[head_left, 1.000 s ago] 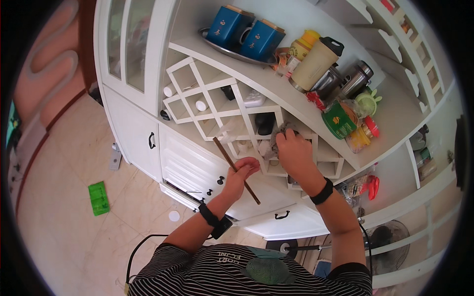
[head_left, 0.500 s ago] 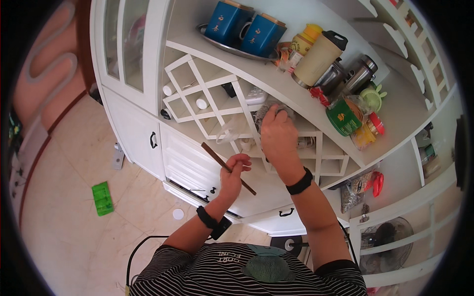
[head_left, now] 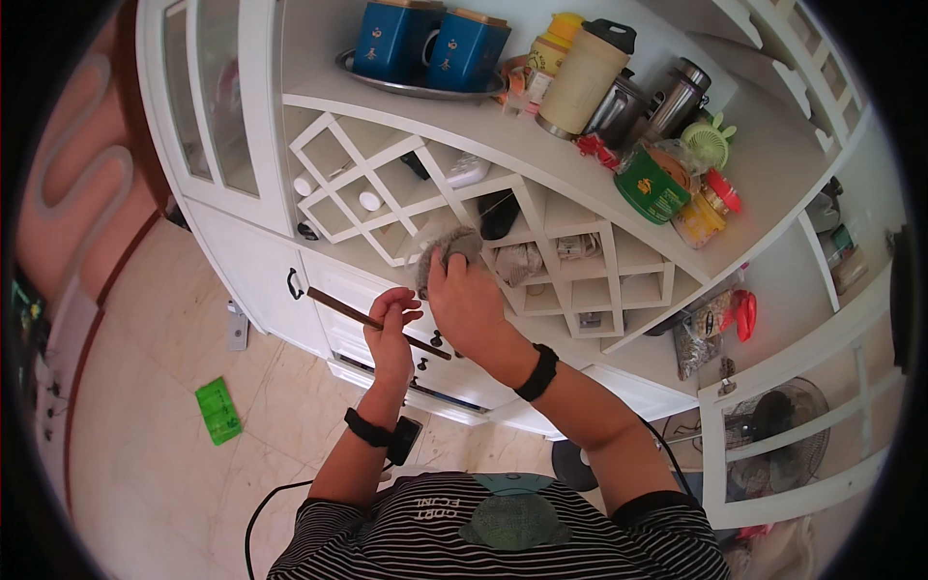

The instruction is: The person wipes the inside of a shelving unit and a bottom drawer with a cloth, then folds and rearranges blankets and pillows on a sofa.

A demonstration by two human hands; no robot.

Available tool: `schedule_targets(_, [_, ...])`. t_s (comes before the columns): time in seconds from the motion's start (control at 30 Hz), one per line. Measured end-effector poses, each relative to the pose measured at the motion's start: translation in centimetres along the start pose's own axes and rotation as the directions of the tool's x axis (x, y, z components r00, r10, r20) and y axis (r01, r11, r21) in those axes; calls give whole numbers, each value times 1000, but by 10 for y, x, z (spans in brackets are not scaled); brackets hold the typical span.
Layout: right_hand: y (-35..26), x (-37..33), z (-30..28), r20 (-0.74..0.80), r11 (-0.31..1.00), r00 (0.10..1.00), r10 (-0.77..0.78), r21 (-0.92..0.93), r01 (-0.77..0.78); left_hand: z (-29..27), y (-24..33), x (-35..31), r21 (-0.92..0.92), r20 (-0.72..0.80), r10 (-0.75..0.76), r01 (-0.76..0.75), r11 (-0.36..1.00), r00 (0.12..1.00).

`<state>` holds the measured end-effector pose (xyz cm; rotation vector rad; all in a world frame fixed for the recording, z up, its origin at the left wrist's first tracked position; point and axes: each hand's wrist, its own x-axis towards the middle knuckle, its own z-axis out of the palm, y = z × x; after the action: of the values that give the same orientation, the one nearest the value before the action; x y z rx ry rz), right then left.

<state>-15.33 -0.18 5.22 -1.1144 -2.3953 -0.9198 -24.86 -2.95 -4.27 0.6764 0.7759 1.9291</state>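
Observation:
My left hand [head_left: 391,333] is closed round a thin dark brown wooden stick [head_left: 340,308], which slants down to the right in front of the cabinet. The left fingers are partly curled, with the thumb side toward the rack. Just right of it, my right hand [head_left: 469,300] grips a grey, fuzzy cloth-like bundle [head_left: 454,246], held in front of the white lattice rack [head_left: 391,155]. Part of the bundle is hidden behind the fingers. A dark rounded object [head_left: 498,215] sits in the rack compartment beyond it, and a wrapped bundle [head_left: 519,262] lies in a lower compartment.
On the shelf above stand two blue canisters [head_left: 467,53] on a metal tray [head_left: 406,89], a beige tumbler [head_left: 585,82], steel flasks [head_left: 677,97] and a green tin [head_left: 650,188]. A glazed door [head_left: 710,435] hangs at the right. A green packet [head_left: 218,411] lies on the floor.
My right hand has drawn the grey bundle out of the rack and leftward, toward my left hand. The left hand has moved left with the stick. The view has shifted.

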Motion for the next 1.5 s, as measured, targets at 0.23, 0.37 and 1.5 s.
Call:
schedule_targets(0.23, [37,-16,14,74,991,997,-5,-131,15,27,-24,-1,67,82,-58,52,996,995])
schedule_targets(0.37, [51,-5,4,254,976,963,-90,-170,136,42,-34,-5,68,148,-53,44,997,988])
schedule_targets(1.5, [31,26,13,-31,986,995,99,137,-94,-5,-20,-12,129,40,-48,43,991,998])
